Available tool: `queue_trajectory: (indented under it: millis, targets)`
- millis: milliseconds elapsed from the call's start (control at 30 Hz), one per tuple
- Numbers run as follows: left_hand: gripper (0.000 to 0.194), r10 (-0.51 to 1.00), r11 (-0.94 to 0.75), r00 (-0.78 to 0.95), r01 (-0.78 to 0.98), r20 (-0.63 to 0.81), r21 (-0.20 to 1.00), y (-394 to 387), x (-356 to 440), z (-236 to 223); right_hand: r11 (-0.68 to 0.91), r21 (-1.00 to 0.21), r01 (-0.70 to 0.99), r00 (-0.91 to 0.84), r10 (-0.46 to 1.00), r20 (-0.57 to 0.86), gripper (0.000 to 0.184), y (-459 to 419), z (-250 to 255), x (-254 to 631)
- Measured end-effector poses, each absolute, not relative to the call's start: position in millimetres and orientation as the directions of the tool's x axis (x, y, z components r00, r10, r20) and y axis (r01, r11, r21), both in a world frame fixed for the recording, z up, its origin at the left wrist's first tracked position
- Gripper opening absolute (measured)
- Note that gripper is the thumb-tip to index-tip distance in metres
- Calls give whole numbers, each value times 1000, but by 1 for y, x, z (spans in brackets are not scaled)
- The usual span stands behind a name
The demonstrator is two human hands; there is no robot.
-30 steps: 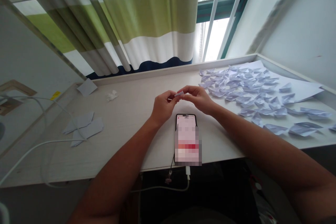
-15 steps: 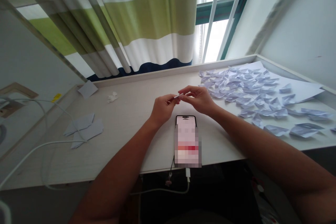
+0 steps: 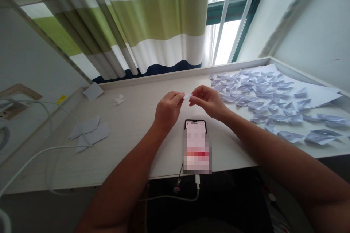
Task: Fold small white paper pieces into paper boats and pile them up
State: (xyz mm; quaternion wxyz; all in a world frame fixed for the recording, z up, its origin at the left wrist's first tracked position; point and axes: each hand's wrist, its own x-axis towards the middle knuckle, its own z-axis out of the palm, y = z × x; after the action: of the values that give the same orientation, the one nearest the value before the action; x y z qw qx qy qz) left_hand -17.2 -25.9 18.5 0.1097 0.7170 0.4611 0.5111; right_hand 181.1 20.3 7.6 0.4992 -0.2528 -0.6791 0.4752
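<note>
A small folded piece of white paper (image 3: 187,97) is pinched between my two hands above the middle of the desk. My left hand (image 3: 168,107) grips its left end with thumb and fingers closed. At its right end, the fingertips of my right hand (image 3: 207,102) are closed on the same paper. Much of the piece is covered by my fingers. Just below the hands lies a phone (image 3: 195,142) with a lit, blurred screen. Many folded paper boats (image 3: 257,91) are spread over the right side of the desk.
White paper sheets (image 3: 322,93) lie under and behind the boats. Stacked paper squares (image 3: 94,136) and another square (image 3: 93,91) are at left, near a crumpled scrap (image 3: 119,100). A white cable (image 3: 41,153) loops over the left side; a charging cable (image 3: 197,185) hangs from the phone.
My hands have turned the paper, so more of its white face shows between them. Both sets of fingers have shifted their hold slightly. The whole view has moved a little.
</note>
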Motion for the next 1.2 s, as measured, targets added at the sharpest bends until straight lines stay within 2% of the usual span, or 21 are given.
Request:
queue_trajectory:
  millis: [100,167,300,433,533,733,933,1067,1200]
  targets:
    - [12,781,-548,39,521,623,655,-28,-14,20,251,-952,-176,-493,814,306,49,16,9,177]
    - [14,782,-553,32,496,622,669,-30,-10,20,220,-958,-186,-505,815,285,49,15,10,175]
    - [31,789,-569,2,381,615,729,-33,-2,19,241,-947,-214,-470,824,316,44,17,10,176]
    - [30,897,-425,-47,185,440,886,-31,1,17,291,-944,-153,-493,805,328,39,18,10,180]
    - [33,945,-322,-39,47,324,946,-25,-2,15,336,-938,-80,-496,803,330,40,18,8,181]
    - [46,966,-258,-30,-91,256,962,-20,-5,15,386,-921,-52,-472,803,363,54,16,9,179]
    - [47,978,-210,-32,-135,208,968,-22,0,15,503,-864,7,-446,775,447,56,15,12,181]
    - [45,970,-239,-84,-125,229,963,-22,5,11,453,-890,-37,-476,775,415,55,19,9,182]
    - [43,956,-280,-120,-112,267,953,-22,6,10,327,-932,-154,-539,763,357,50,24,8,184]
